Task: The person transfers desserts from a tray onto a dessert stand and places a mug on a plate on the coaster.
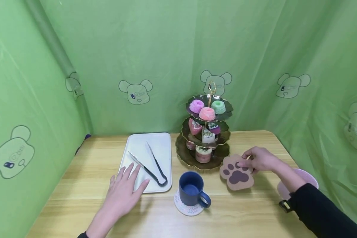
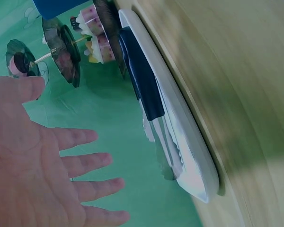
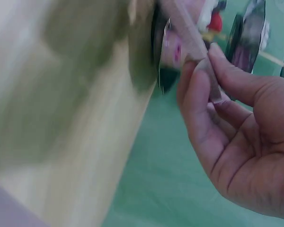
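My right hand (image 1: pixel 260 159) pinches a brown paw-shaped coaster (image 1: pixel 233 172) by its right edge, thumb on top. The right wrist view shows the coaster (image 3: pixel 187 33) edge-on between thumb and fingers, raised off the table. Fingers spread, my left hand (image 1: pixel 123 193) hovers at the near left corner of a white tray (image 1: pixel 129 140) and holds nothing. On that tray lie black-handled tongs (image 1: pixel 154 175), jaws apart and pointing away. A dark blue mug (image 1: pixel 191 188) stands on a round patterned coaster (image 1: pixel 185 210) between my hands.
Behind the mug rises a three-tier dark green stand (image 1: pixel 220 157) with small cakes (image 1: pixel 207 114) on its tiers. A round pink mat (image 1: pixel 304 175) lies at the right, partly under my right forearm. Green curtains (image 1: pixel 166 49) hang around the wooden table (image 1: pixel 77 178).
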`<state>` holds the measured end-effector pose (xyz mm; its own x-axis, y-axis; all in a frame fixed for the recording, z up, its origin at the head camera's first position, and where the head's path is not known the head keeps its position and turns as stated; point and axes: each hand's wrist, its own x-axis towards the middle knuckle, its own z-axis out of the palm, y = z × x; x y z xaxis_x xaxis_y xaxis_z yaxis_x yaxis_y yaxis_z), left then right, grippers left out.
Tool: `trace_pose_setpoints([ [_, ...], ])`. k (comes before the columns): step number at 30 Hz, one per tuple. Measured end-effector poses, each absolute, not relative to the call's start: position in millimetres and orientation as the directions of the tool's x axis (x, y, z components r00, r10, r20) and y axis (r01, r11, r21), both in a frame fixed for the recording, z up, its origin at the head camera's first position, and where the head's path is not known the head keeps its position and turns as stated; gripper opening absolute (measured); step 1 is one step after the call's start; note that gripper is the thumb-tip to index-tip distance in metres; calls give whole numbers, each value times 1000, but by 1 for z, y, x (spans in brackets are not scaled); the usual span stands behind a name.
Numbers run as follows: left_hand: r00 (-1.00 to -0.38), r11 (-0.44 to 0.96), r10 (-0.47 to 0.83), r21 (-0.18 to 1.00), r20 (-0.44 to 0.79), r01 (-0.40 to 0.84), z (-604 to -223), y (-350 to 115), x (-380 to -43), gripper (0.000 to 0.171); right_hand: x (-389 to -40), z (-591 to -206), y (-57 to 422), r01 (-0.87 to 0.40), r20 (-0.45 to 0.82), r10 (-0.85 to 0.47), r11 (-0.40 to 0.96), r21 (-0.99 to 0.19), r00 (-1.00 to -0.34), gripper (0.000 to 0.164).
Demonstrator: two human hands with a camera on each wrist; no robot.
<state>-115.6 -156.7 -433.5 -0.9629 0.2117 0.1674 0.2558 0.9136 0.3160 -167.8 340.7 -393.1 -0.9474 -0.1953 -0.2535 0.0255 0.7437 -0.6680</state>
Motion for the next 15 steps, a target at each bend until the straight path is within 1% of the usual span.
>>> trace_pose_setpoints([
  [5, -969, 916, 198, 324, 147, 236, -435, -162, -115, 80, -149, -420, 328, 5, -248, -270, 666, -746, -930, 24],
  [9, -971, 921, 189, 318, 145, 227, -438, -165, -114, 80, -137, -440, 323, -27, -226, -309, 641, -767, -924, 18],
  [12, -972, 923, 183, 315, 150, 222, -439, -168, -114, 80, -132, -448, 318, -53, -192, -283, 675, -736, -940, 15],
  [15, -972, 923, 179, 317, 150, 219, -438, -170, -114, 80, -129, -449, 313, -84, -147, -221, 780, -620, -964, 20],
])
